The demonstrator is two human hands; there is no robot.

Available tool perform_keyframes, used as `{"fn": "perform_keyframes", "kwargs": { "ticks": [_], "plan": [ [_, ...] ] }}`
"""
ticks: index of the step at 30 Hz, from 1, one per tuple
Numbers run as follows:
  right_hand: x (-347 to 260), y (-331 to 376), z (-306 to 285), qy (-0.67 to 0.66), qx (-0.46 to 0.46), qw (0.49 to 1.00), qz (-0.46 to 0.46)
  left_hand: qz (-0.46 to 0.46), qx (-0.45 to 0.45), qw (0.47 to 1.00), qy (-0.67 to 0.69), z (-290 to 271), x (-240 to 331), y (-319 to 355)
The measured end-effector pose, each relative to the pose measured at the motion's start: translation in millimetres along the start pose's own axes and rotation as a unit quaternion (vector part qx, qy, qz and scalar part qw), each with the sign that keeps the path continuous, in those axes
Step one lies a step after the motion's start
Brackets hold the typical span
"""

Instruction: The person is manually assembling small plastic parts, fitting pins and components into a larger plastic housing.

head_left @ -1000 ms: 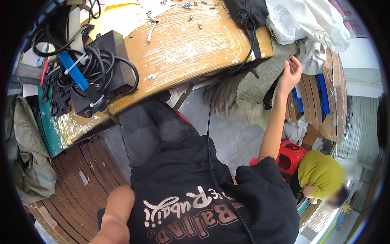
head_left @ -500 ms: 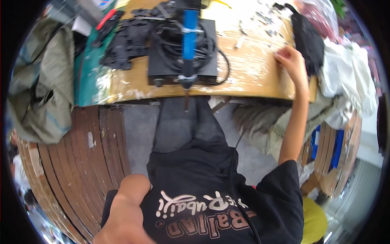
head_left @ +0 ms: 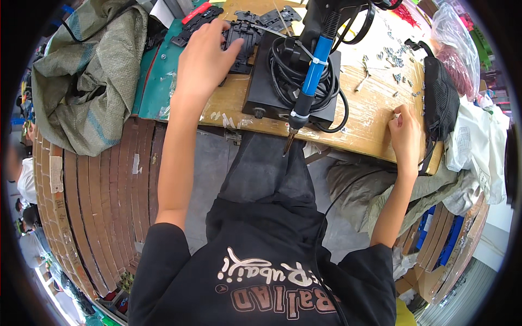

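My left hand (head_left: 204,62) reaches over the far left of the table, thumb and fingers apart, at a pile of black plastic parts (head_left: 243,39). Whether it touches them I cannot tell. At the right side of the table my right hand (head_left: 405,136) rests with its fingers curled in; anything inside them is hidden. Between the hands a blue-handled soldering iron (head_left: 315,70) hangs tip down past the front edge. Behind it sits a black box (head_left: 261,98) with a coiled black cable on top. Small metal pieces (head_left: 397,57) lie scattered beyond my right hand.
A green mat (head_left: 157,81) covers the table's left end, beside a woven sack (head_left: 92,81). A black pouch (head_left: 439,92) and a white plastic bag (head_left: 478,146) line the right edge. Stacked brown boards (head_left: 103,206) stand at the lower left.
My left hand has gone from near my body up to the black parts. My right hand stays at the table's right side, its fingers now curled in. The view has shifted.
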State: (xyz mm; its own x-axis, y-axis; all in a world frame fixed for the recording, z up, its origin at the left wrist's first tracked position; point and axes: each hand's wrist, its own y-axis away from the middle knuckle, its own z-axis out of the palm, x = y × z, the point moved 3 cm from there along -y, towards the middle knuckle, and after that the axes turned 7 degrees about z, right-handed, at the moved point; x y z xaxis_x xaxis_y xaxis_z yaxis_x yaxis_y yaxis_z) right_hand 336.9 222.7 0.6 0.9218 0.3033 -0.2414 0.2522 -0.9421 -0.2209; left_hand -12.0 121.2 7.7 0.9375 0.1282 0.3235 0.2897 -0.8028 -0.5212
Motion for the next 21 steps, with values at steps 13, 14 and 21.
{"fn": "perform_keyframes", "kwargs": {
  "ticks": [13, 14, 21],
  "plan": [
    [48.4, 31.5, 27.8, -0.361, 0.146, 0.919, 0.056, 0.07, -0.214, 0.961, -0.162, 31.6, -0.7, -49.1],
    [48.7, 31.6, 27.8, -0.362, 0.146, 0.919, 0.057, 0.065, -0.244, 0.957, -0.143, 33.7, -3.0, -51.4],
    [53.4, 30.7, 32.3, -0.438, 0.116, 0.888, 0.077, 0.164, -0.272, 0.937, -0.144, 49.7, -17.8, -63.2]
  ]
}}
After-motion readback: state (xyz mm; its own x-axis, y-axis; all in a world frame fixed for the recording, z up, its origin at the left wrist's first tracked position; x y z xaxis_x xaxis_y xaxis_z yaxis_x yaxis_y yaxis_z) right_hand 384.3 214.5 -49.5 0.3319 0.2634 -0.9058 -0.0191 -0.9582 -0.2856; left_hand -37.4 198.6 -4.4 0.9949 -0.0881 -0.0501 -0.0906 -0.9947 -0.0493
